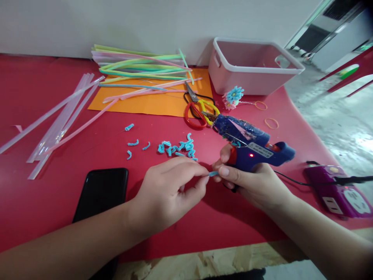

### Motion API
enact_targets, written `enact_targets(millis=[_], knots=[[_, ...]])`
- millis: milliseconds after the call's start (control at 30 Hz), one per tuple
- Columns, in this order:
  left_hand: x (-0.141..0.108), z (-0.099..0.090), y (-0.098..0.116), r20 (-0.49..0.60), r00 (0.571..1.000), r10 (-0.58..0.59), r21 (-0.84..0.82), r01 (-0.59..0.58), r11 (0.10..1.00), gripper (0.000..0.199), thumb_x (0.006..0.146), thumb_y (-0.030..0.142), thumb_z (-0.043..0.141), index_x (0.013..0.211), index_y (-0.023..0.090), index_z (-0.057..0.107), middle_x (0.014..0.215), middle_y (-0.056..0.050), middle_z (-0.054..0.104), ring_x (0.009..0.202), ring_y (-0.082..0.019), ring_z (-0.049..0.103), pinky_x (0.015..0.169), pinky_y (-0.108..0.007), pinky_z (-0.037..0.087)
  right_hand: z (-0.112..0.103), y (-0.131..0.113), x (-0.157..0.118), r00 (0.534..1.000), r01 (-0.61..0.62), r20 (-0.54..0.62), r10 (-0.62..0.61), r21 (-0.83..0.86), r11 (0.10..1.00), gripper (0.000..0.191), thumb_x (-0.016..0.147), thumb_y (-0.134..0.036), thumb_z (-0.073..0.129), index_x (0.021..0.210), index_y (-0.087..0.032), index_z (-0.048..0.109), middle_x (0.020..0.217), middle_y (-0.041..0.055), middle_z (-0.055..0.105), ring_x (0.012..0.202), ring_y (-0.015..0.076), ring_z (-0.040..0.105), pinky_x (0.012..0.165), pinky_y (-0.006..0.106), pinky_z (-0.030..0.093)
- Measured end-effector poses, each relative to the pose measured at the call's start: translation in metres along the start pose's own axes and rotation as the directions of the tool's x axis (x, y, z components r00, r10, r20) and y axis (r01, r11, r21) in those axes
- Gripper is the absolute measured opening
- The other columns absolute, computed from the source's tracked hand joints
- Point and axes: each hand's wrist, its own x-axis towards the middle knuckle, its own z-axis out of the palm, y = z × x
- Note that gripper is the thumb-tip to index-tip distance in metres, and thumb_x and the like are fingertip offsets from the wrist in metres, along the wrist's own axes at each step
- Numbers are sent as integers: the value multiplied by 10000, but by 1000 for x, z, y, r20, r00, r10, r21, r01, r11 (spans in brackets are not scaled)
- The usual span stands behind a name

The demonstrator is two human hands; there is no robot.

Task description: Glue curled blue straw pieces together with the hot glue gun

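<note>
Between the fingertips of my left hand and my right thumb is a short blue pipe cleaner piece; both hands pinch it. My right hand also grips a blue hot glue gun, its nozzle pointing left and a red light glowing on its side. Just beyond my left hand lies a pile of cut blue pipe cleaner pieces, with several loose ones to its left. Scissors with red and yellow handles lie behind the glue gun's nozzle.
Long pipe cleaners rest on orange paper. Clear glue sticks lie left, a black phone near my left forearm. A pink bin stands behind a blue pipe cleaner flower. A purple power strip sits right.
</note>
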Motion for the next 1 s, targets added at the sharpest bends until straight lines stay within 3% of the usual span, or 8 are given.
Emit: enact_targets(millis=[100,167,233,367,433,500,700,1000], knots=[[2,0,0,21,998,-57,-48,58,997,81,902,142,643,881,185,708,811,-19,740,546,-76,521,524,-210,445,-1,2,1,999,41,8,-41,-16,999,374,733,-441,872,887,-223,611,664,-5,705,565,131,622,478,232,456],[4,-1,1,25,984,-174,-130,176,976,83,886,157,649,842,184,714,760,-11,715,541,-77,511,520,-211,433,-2,4,1,997,79,-13,-80,-27,997,321,786,-442,824,893,-219,619,654,-10,695,540,117,584,486,235,460],[8,-1,2,50,935,-351,-291,350,890,70,867,187,674,810,181,714,706,4,684,528,-70,500,506,-199,418,-6,7,2,989,140,-41,-142,-52,989,259,824,-419,778,898,-222,628,641,-22,674,537,118,572,494,239,467],[16,-1,-1,226,752,-619,-676,579,456,125,846,274,727,771,178,702,694,25,681,430,-16,381,402,-148,299,-18,13,0,941,317,-21,-337,-288,904,87,868,-269,708,919,-244,642,717,-26,665,640,138,627,615,265,525],[18,-1,-3,280,691,-667,-783,566,258,119,822,244,742,742,171,694,696,23,692,417,0,342,380,-120,247,-24,13,-3,908,382,30,-418,-470,796,87,853,-177,684,838,-245,631,728,-20,651,633,141,617,612,274,518],[19,0,-5,291,664,-688,-834,529,158,97,800,195,746,724,164,694,685,23,689,420,2,349,378,-102,247,-26,12,-6,877,432,98,-470,-589,683,147,816,-125,680,809,-253,608,667,-35,616,538,131,562,522,268,472],[21,-1,-4,231,680,-696,-881,450,147,87,774,162,758,711,153,699,651,28,672,399,8,365,381,-101,291,-22,4,-7,771,574,268,-578,-686,448,210,758,-118,680,836,-266,553,651,-30,603,564,160,561,553,297,485],[24,-3,-1,186,691,-698,-880,434,195,151,723,180,811,654,166,678,496,90,489,406,-7,351,378,-97,277,-25,-1,-4,793,564,325,-515,-712,419,175,781,-111,643,819,-248,540,656,-38,590,556,127,534,537,267,442]])
